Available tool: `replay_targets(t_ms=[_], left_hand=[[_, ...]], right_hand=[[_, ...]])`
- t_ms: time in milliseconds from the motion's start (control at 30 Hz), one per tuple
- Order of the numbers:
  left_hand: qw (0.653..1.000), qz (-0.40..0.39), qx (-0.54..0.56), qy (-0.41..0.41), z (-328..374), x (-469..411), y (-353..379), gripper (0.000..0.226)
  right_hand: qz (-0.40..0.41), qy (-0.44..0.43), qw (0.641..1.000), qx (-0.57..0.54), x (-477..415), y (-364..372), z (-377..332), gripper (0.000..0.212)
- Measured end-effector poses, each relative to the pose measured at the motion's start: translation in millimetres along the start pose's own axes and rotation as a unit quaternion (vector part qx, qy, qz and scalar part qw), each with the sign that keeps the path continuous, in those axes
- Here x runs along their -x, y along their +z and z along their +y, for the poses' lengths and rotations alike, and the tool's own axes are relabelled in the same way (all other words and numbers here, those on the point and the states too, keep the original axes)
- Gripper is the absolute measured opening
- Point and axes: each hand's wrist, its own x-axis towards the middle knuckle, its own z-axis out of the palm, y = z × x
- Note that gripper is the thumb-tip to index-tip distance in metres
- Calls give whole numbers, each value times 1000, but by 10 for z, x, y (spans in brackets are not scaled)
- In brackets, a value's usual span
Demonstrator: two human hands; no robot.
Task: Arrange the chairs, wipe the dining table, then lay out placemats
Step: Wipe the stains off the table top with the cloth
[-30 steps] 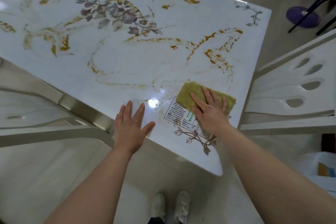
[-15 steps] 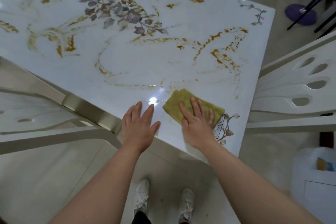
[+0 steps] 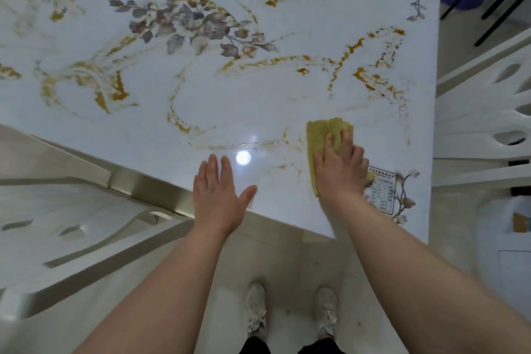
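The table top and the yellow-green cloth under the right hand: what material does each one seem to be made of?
The table top looks like polished stone, glass or a glossy laminate with a printed marble and flower pattern: it mirrors a lamp as a sharp bright spot. Which one, the view cannot settle. The cloth under the right hand looks like soft absorbent fabric, perhaps microfibre: matte, fuzzy-edged, folded over.

There is one table [image 3: 258,89], one yellow cloth [image 3: 321,135], two chairs [image 3: 485,112] [image 3: 71,224], two hands [image 3: 218,195] [image 3: 339,172], two shoes [image 3: 255,307] [image 3: 327,310] and one sticker [image 3: 382,192].
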Motion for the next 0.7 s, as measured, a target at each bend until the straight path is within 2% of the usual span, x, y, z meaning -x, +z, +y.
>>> replay_targets(t_ms=[233, 433, 567, 700], left_hand=[[1000, -11, 20, 6, -21, 20, 40, 83], [1000, -10, 25, 9, -18, 40, 26, 82], [999, -6, 32, 12, -21, 58, 13, 82], [1000, -9, 24, 9, -13, 69, 12, 83]], right_hand=[[-8, -64, 998, -8, 177, 138, -555, 57], [-24, -94, 995, -19, 457, 221, -370, 58], [-22, -64, 997, -22, 653, 270, 31, 57], [7, 25, 1000, -10, 723, 257, 541, 56]])
